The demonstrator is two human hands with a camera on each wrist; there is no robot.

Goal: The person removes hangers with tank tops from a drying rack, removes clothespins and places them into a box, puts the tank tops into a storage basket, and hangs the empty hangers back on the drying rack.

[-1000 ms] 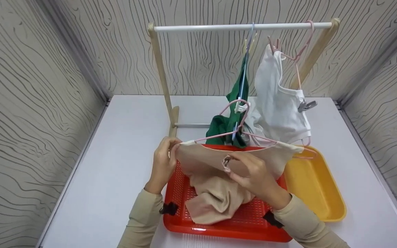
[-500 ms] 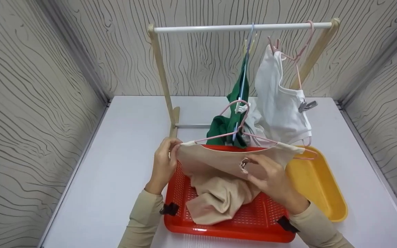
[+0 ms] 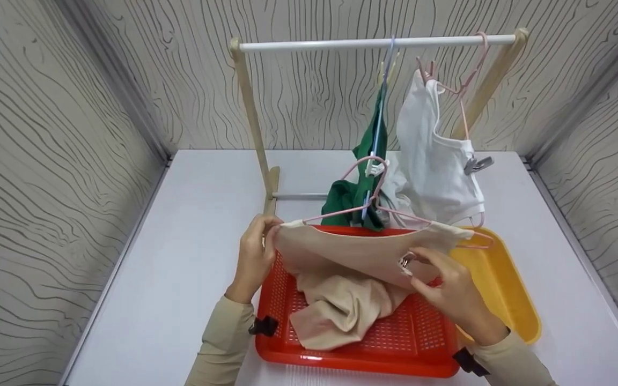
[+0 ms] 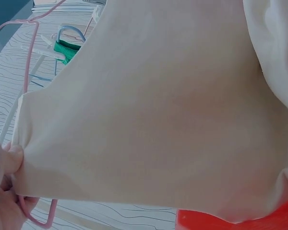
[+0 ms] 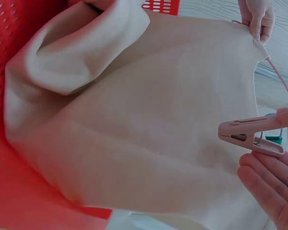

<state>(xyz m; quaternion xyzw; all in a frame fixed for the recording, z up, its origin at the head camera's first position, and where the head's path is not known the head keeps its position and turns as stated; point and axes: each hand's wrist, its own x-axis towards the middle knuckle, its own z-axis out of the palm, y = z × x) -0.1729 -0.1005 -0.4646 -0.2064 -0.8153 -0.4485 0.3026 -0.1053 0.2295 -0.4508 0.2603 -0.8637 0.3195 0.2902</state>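
Note:
A beige sleeveless top (image 3: 352, 257) is draped on a pink hanger (image 3: 336, 213), its lower part bunched in the red basket (image 3: 362, 367). My left hand (image 3: 255, 257) pinches the left shoulder of the top together with the hanger's end, as the left wrist view (image 4: 5, 187) also shows. My right hand (image 3: 451, 289) pinches a pale pink clothespin (image 5: 247, 128) by its handles, in front of the right side of the top. In the right wrist view the clothespin's tip lies over the fabric and grips nothing.
Behind stands a wooden rack with a white rail (image 3: 319, 45). A green garment (image 3: 373, 139) and a white garment (image 3: 438, 155) with a grey clip (image 3: 479, 165) hang from it. A yellow tray (image 3: 502, 289) sits right of the basket.
My right hand has moved to the right with the clothespin, from the middle of the top toward its right shoulder. The left hand, the hanger and the top stay about where they were.

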